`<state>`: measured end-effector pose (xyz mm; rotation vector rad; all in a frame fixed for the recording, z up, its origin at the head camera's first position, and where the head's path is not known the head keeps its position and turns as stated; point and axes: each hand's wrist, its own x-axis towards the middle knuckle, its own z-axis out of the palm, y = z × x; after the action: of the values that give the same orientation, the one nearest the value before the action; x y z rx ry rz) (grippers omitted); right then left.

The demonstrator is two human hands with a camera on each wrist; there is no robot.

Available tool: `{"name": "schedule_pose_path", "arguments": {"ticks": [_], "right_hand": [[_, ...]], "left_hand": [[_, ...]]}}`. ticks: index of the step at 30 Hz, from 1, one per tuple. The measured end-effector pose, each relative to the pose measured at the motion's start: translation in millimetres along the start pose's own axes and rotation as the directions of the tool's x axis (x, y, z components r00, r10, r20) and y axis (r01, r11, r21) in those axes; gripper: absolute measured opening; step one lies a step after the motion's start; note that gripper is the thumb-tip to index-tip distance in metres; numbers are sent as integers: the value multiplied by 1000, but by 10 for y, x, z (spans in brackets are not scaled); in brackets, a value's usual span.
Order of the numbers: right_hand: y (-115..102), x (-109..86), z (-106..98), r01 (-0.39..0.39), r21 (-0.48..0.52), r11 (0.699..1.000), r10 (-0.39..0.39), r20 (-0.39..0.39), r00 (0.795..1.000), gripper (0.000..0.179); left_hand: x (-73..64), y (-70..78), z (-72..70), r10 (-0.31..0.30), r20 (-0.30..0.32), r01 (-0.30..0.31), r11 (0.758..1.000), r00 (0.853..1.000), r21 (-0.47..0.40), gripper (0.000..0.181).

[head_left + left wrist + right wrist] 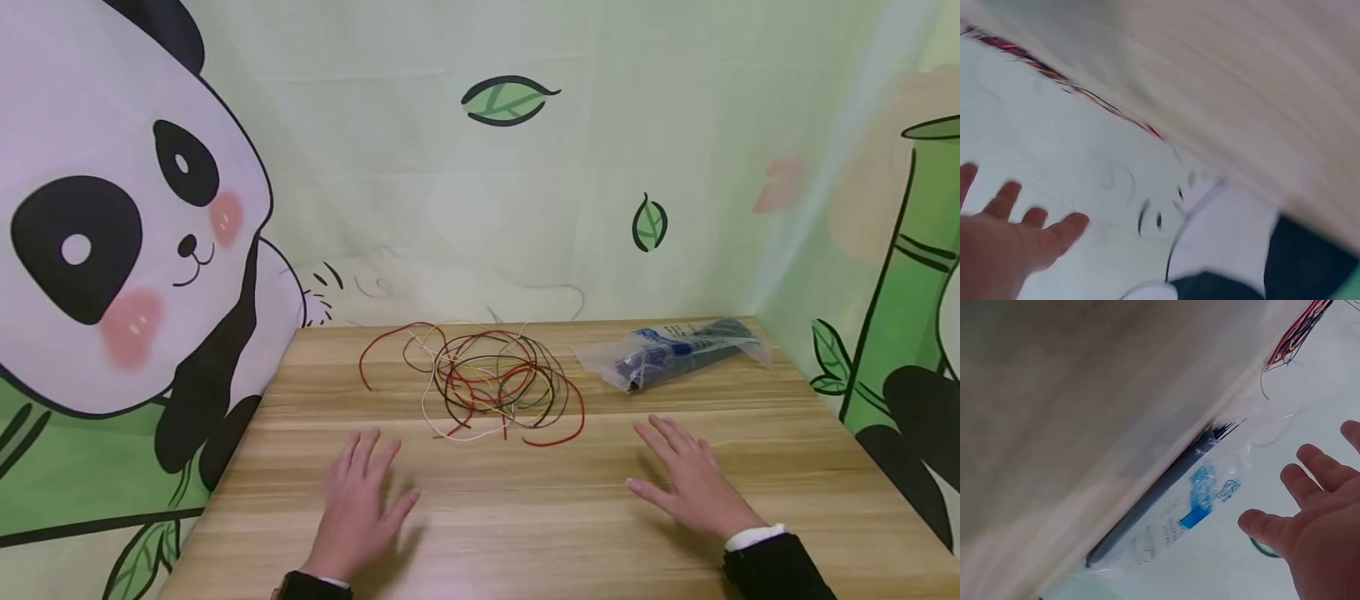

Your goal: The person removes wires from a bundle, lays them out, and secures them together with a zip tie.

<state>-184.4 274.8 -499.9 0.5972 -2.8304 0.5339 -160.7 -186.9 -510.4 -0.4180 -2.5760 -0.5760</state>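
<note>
A pale green wall [420, 208] with a big painted panda [142, 167] stands behind a wooden table [480, 525]. In the head view, a messy tangle of wires [495, 379] sits on the table, with red, black, yellow and white ones all looped together. A clear bag [667, 354] with blue print lies just to the right of the tangle. It has a long dark thing inside, and I cannot tell what that is. The left hand [358, 500] is in front of the tangle and to its left, and the right hand [692, 483] is in front of it and to its right. Both hands have their fingers spread apart and hold nothing. The work looks hardly begun: no wire is laid out on its own, and the whole tangle is left as one heap.

In the left wrist view, the tangle is a thin strip of colour along the table's edge. The left hand's fingers are apart, with no wire in them.

In the right wrist view, the bag looks closer than the tangle, which peeks in at the top corner. The right hand's fingers and thumb are apart too, with nothing between them, and the dark thing is inside its bag
</note>
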Motion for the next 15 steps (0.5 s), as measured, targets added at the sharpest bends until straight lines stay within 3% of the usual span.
{"name": "schedule_pose_path", "arguments": {"ticks": [3, 7, 12, 15], "right_hand": [[-17, 56, -18, 28, -4, 1000, -28, 24, 999, 76], [-88, 227, -46, 80, -5, 997, -79, 100, 992, 66], [-281, 517, 2, 159, -10, 987, -152, 227, 962, 46], [-419, 677, 114, 219, -7, 976, -209, 268, 940, 39]], "left_hand": [[100, 105, 2, 77, -10, -78, 996, 997, -37, 46], [277, 337, 37, 180, 47, -178, 983, 983, -40, 28], [518, 643, 182, 295, 131, -294, 955, 946, -25, 24], [656, 799, 350, 346, 184, -353, 935, 920, 10, 23]]}}
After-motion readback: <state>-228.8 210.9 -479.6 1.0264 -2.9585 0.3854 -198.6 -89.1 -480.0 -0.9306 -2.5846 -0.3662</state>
